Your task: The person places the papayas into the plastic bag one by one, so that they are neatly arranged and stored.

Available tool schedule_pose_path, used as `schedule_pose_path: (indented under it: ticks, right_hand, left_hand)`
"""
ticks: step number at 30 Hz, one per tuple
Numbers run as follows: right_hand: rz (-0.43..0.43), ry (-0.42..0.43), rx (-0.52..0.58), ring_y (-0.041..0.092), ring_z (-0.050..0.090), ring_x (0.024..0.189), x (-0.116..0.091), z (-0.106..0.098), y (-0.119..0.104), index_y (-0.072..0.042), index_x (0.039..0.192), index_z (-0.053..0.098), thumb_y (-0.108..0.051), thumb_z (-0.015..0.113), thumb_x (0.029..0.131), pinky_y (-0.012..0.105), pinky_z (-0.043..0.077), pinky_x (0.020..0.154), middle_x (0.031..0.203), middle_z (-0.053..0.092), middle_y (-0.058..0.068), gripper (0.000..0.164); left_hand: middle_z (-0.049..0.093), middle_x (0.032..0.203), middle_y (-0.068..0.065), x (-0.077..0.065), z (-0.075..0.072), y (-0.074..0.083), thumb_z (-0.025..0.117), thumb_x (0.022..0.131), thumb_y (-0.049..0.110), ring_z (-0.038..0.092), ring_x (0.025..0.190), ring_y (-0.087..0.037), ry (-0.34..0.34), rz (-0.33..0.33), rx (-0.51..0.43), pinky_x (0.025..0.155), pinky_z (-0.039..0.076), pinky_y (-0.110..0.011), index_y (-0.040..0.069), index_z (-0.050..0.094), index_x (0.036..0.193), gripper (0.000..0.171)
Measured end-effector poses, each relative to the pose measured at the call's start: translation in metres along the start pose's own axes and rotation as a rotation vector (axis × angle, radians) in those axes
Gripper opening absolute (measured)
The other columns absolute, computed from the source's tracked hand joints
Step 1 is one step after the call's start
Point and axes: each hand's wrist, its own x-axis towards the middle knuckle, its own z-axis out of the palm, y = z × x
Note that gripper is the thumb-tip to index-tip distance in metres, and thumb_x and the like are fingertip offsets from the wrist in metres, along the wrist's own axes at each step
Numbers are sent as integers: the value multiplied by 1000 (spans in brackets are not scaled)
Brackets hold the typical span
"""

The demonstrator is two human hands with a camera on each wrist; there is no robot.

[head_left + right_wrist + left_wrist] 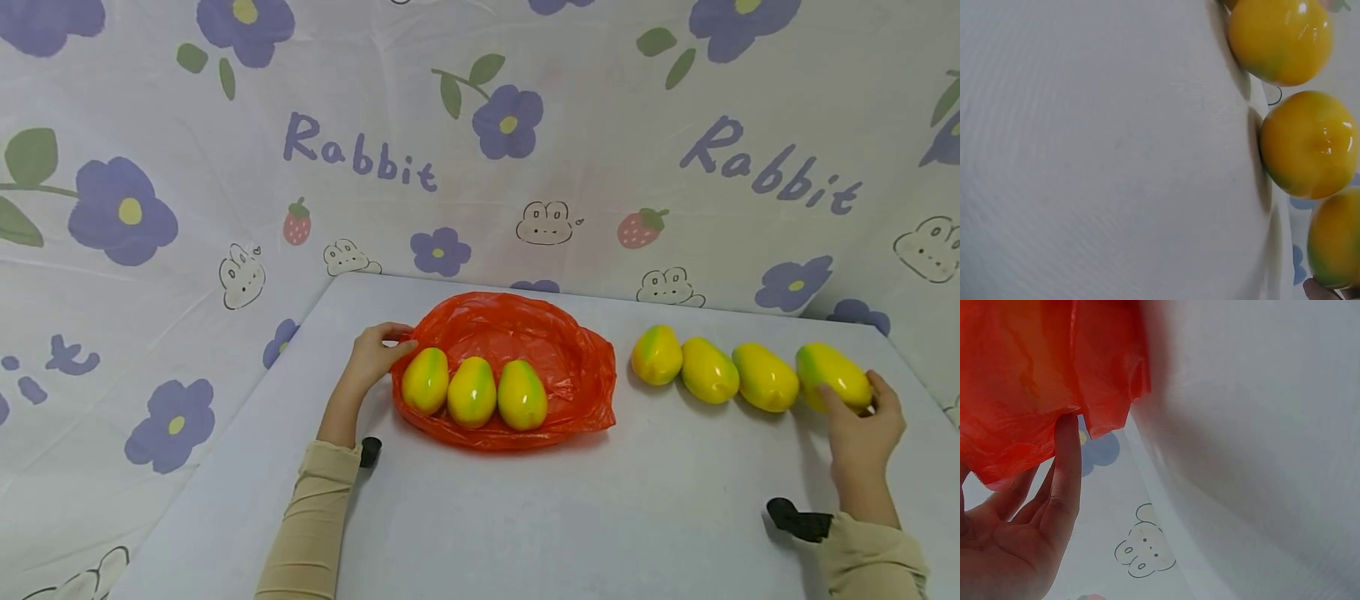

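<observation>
A red plastic bag (pixel 517 321) lies spread open on the table, its rim rolled into a bowl shape. Three glossy yellow-green fruits, mango-like in shape, sit along its near side, the middle one (pixel 472 393) between two others. My left hand (pixel 369 362) pinches the bag's left rim; in the left wrist view the fingers (pixel 1067 469) reach under the red plastic (pixel 1022 381). At the far right, my right hand (pixel 866 429) holds the last fruit (pixel 834 375) of a row, thumb on the near side and fingers round its right end. The right wrist view catches only fingertips (pixel 1321 290) by that fruit.
Left of the held fruit, three more yellow-green fruits stand in a row, the nearest (pixel 765 377) close beside it. The white table (pixel 570 517) ends at a patterned cloth backdrop (pixel 480 200). Black straps (pixel 798 521) show at both wrists.
</observation>
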Motion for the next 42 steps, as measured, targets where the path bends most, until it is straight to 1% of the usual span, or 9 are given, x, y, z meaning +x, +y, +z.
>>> schedule_pose_path:
  ticks: [4,9,15,18,22,28,31,36,42]
  right_hand:
    - [-10,9,10,-5,34,118,-2,0,-4,-31,152,31,-18,64,92,8,30,111,159,24,-13,70]
    - [-17,9,16,-4,34,123,-5,0,-8,-31,152,30,-18,65,92,12,28,115,160,24,-13,70]
    - [-25,19,11,-4,34,124,-10,1,-13,-32,152,30,-19,64,93,15,26,117,160,23,-12,70]
    - [-36,25,9,-4,34,124,-12,2,-15,-32,152,30,-19,64,93,15,26,117,160,23,-12,69]
    - [-39,30,16,-4,34,119,-15,6,-20,-32,151,33,-20,65,92,13,28,115,158,26,-13,68]
    - [-57,38,-6,-4,36,116,-19,13,-23,-32,150,35,-21,65,93,12,30,113,157,30,-12,65]
    - [-70,34,3,-3,37,116,-22,17,-24,-32,149,37,-20,64,93,11,31,112,155,32,-12,64]
    - [-77,14,6,-2,36,117,-28,23,-28,-32,149,36,-20,65,93,12,31,113,156,31,-12,65]
    - [-71,-22,26,1,36,125,-36,31,-36,-34,149,36,-20,65,93,16,29,116,158,28,-12,65]
  left_hand:
    - [58,135,-19,-1,0,0,60,96,25,55,121,-35,4,8,0,92,57,-41,6,57,133,42]
    - [58,133,-19,-3,1,3,60,96,26,55,118,-34,17,18,9,89,58,-38,6,58,132,42]
    - [57,136,-17,0,0,1,60,96,27,53,123,-35,4,-5,6,94,56,-44,8,57,134,43]
    - [56,137,-17,1,0,0,60,97,28,53,124,-34,1,-10,11,95,55,-43,8,56,135,43]
    - [56,137,-16,0,0,1,60,96,28,54,123,-34,4,-12,14,95,56,-43,9,56,135,43]
    - [56,137,-17,-2,0,3,59,97,28,55,120,-34,1,-10,12,93,56,-42,8,56,135,44]
    - [56,137,-17,-2,0,3,60,96,28,55,120,-34,3,-8,10,93,56,-42,8,56,135,43]
    - [57,136,-17,-2,0,3,60,96,27,56,120,-34,6,-7,14,92,57,-42,8,56,135,43]
    - [57,136,-18,-1,1,0,60,97,27,56,119,-34,5,-2,20,92,57,-41,7,56,135,43]
